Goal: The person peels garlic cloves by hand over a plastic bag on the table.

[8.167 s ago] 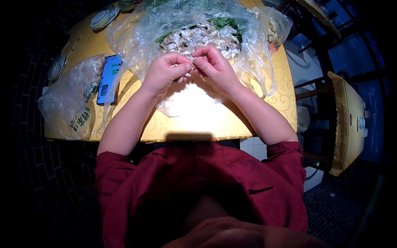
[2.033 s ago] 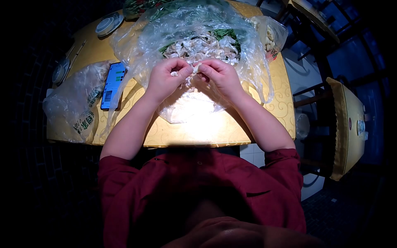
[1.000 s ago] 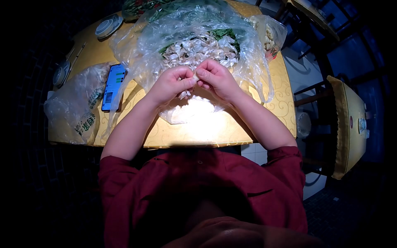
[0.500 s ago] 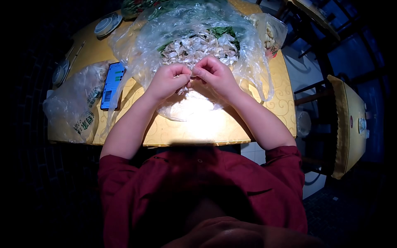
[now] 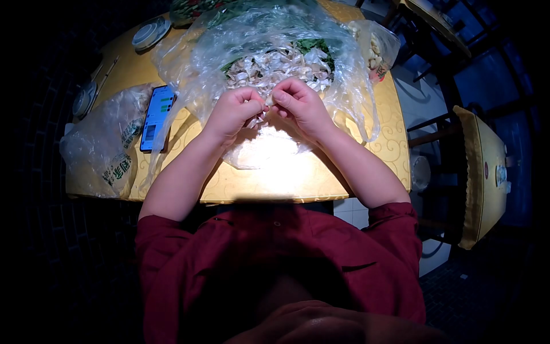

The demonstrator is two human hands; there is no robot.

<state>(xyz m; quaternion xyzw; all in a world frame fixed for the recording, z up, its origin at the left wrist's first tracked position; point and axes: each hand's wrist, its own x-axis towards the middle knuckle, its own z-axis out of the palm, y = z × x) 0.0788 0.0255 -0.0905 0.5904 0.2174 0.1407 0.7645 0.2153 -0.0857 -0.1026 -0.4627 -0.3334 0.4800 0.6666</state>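
Observation:
My left hand is closed, its thumb and finger pinching a pale garlic clove where the two hands meet. My right hand pinches the same clove from the other side. Some skin scraps show below my left fingers. Just beyond my hands, a heap of garlic skins lies over green leaves in a large clear plastic bag. The near part of the bag spreads on the yellow tablecloth under my hands.
A phone with a lit screen lies left of my hands, beside a printed plastic bag. Stacked dishes stand at the back left. A bag of peeled cloves lies at the back right. A second table stands to the right.
In the earlier frames my fingertips were also together over the bag. They have shifted slightly, and the pale clove shows more between them than half a second ago.

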